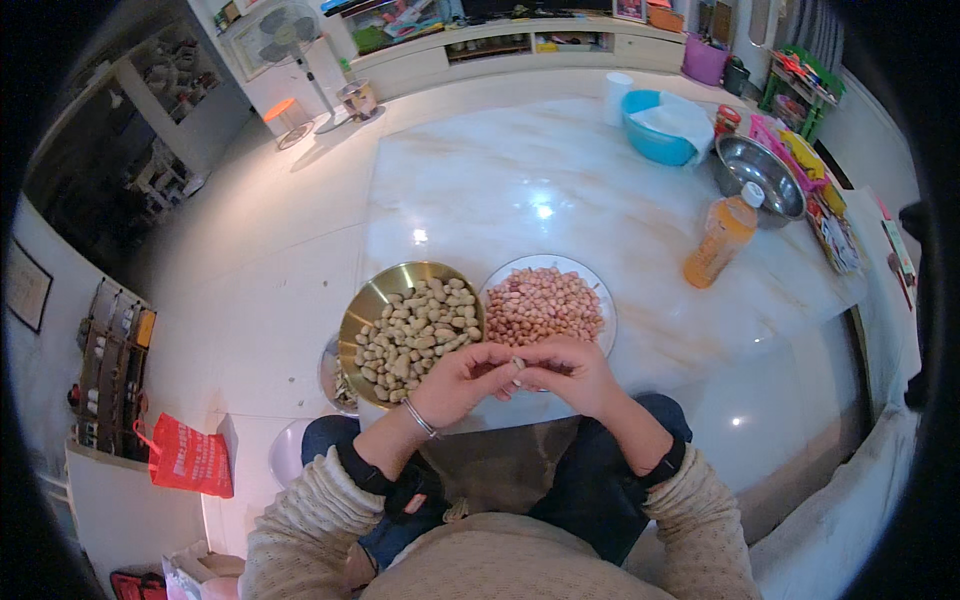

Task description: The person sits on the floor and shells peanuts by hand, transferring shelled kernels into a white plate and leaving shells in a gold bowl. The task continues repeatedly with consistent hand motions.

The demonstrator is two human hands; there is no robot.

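Observation:
Between the fingertips of my left hand [457, 381] and my right hand [574, 371] is a small pale peanut pod [518, 363], pinched from both sides. Whether its shell is split cannot be told. The hands meet over the near edge of the marble-look table [480, 187]. Unshelled peanuts [420, 330] lie in a gold-coloured metal bowl [351, 322] at my left hand. Beyond my right hand stands a white plate [609, 315] heaped with pinkish shelled peanuts [547, 304]; my hands hide its near rim.
Lower left of the gold bowl, a container [328, 367] holds empty shells. An orange drink bottle [720, 236], a steel bowl [761, 176], a blue basin [656, 135] with white cloth and a white cup [617, 97] stand at the table's right side.

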